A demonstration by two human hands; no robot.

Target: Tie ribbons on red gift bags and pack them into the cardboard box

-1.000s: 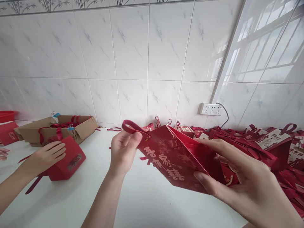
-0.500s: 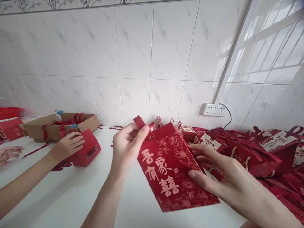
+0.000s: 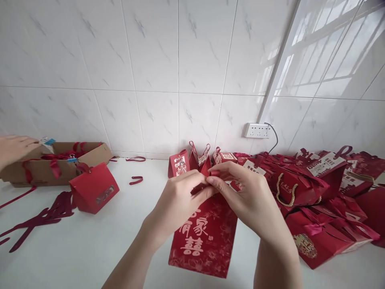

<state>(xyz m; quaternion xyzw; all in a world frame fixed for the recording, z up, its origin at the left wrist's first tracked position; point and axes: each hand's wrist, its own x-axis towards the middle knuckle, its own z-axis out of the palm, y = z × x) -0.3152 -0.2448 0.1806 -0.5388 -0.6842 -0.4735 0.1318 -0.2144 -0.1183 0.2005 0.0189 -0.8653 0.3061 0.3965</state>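
A red gift box (image 3: 204, 241) with pale characters and flower line drawings hangs tilted below my two hands, over the white table. At its top edge my left hand (image 3: 188, 196) is closed in a pinch. My right hand (image 3: 240, 190) meets it there, thumb and fingers pinching a small red ribbon loop (image 3: 214, 173). The fingertips of both hands touch or nearly touch, and they cover the top of the box, so the ribbon's lower end is hidden.
Several red gift boxes and bags (image 3: 319, 237) crowd the table at right. Left stand a cardboard box (image 3: 45, 172) of ribbons, a red box (image 3: 94, 190) and loose ribbons (image 3: 54, 212). Another person's hand (image 3: 18, 148) is at the far left. A power strip (image 3: 258, 130) is on the wall.
My right hand has left the box's side and joined my left hand at the top. The box now hangs lower and straighter. The other person's hand has let go of the red box at left.
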